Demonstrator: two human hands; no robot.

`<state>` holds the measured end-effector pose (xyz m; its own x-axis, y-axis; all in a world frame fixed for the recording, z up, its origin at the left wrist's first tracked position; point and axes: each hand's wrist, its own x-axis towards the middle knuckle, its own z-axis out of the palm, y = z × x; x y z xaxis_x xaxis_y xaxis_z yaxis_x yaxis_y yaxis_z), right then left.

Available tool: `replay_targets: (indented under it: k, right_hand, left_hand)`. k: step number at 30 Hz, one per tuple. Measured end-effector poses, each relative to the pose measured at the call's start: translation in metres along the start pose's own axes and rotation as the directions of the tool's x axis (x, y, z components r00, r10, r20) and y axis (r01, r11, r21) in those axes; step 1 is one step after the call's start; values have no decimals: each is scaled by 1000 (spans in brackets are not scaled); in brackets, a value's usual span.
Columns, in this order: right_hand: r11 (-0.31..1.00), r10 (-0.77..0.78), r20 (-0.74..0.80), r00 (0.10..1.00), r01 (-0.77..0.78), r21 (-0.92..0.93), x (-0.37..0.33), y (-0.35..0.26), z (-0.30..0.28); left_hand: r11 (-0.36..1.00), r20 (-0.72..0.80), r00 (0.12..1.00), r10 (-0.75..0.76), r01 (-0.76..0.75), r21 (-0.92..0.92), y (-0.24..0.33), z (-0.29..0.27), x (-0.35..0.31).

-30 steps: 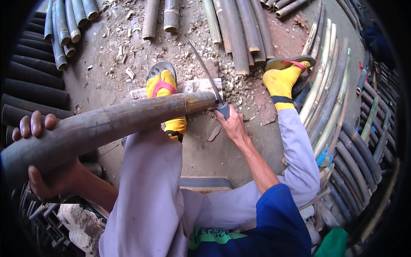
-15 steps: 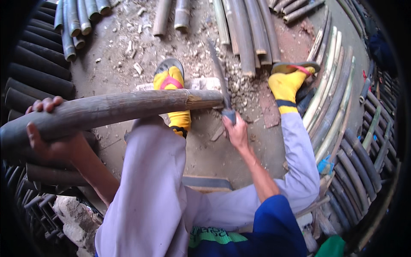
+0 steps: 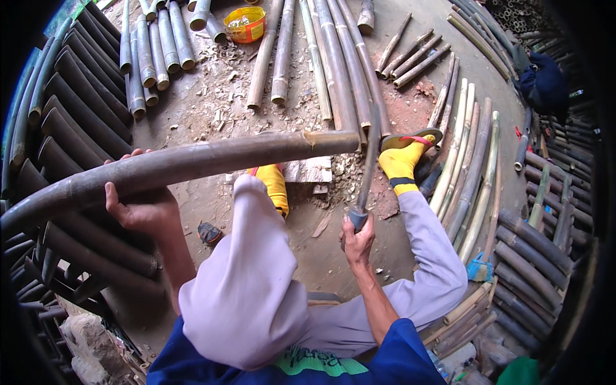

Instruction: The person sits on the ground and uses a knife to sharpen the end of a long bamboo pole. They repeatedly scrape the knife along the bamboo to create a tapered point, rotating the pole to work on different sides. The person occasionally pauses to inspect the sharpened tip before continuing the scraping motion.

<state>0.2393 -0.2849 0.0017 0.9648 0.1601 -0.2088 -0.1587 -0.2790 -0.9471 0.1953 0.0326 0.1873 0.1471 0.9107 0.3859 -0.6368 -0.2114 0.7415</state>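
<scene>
My left hand point(image 3: 146, 208) is closed around a thick, dark bamboo pole point(image 3: 212, 163), its palm under the pole and its fingertips over the top. The pole lies slanted across my view, resting above my raised knee, and its right end point(image 3: 350, 142) has a pale ring near it. In my right hand point(image 3: 358, 244) is the grey handle point(image 3: 357, 219) of a machete. Its long dark blade point(image 3: 368, 173) points up and away, just right of the pole's end, with a narrow gap between them.
Several bamboo poles point(image 3: 340, 70) lie ahead, and more point(image 3: 478, 173) lie to the right. Dark poles point(image 3: 83, 83) are stacked at the left. A yellow and red bucket point(image 3: 245, 25) stands at the far side. Wood chips point(image 3: 221, 119) litter the floor. My sock-covered foot point(image 3: 401, 163) is at the right.
The machete blade, which overlapped the pole's end, is now a little right of it. The pole has turned, and the frayed pale patch near its end shows less. My view has shifted.
</scene>
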Motion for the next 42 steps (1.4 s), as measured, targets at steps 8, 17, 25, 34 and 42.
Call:
replay_targets:
  k: [8,17,25,34,42]
  right_hand:
    - [956,-219,307,926,266,-120,-18,-70,42]
    - [944,-198,380,904,280,-176,-17,-68,54]
    - [967,16,349,937,74,-243,9,-56,45]
    - [961,53,370,928,54,-272,24,-45,44]
    - [949,106,362,926,14,-314,21,-46,45]
  left_hand:
    - [987,311,937,-162,149,65,43,-25,-38]
    - [989,574,814,-87,141,-50,45,-9,-41]
    - [965,623,782,-15,175,-196,31,-13,-44]
    - [968,599,800,-36,177,-178,34,-18,-43]
    - [990,402,912,-85,121,-66,37,-22,-48]
